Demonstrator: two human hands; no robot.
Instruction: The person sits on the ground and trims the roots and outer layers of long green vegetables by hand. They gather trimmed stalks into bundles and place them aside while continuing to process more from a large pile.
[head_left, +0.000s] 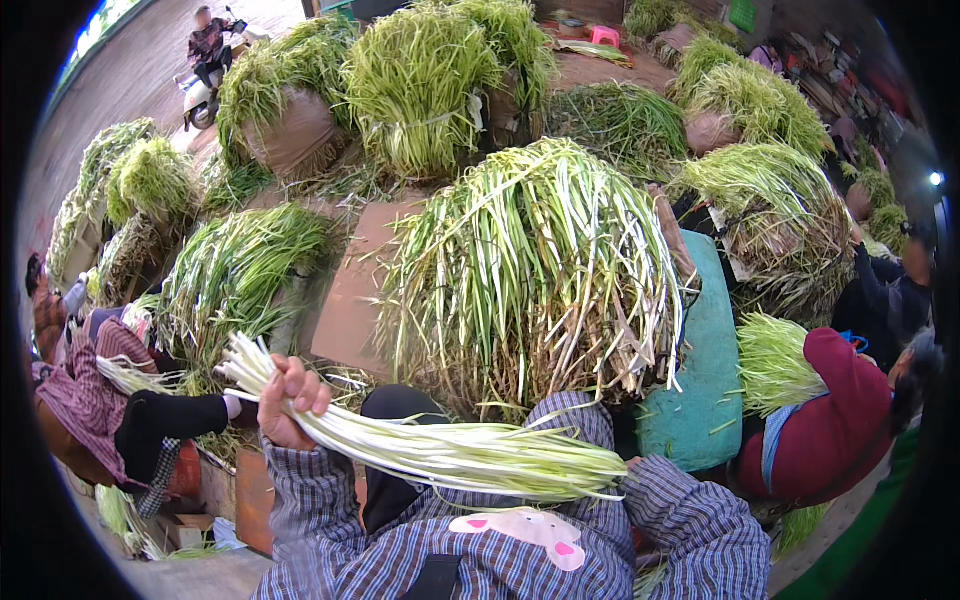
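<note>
My left hand (291, 401) is closed around the white stalk ends of a bundle of long, pale green leafy stalks (457, 454), which look like garlic chives. The bundle lies sideways across my lap, its white ends at the left and its greener tips at the right. Only a small part of my right hand (634, 463) shows beside those tips; the sleeve and the leaves hide its fingers. In front of my knees stands a large heap of similar stalks (536, 277), green and white above, brown and dry lower down.
A brown board (360, 289) lies left of the heap and a teal padded block (694, 352) stands at its right. Co-workers sit close by at left (90, 405) and right (825, 420). Further leafy heaps (424, 82) stand behind. A person sits on a scooter (202, 101) at upper left.
</note>
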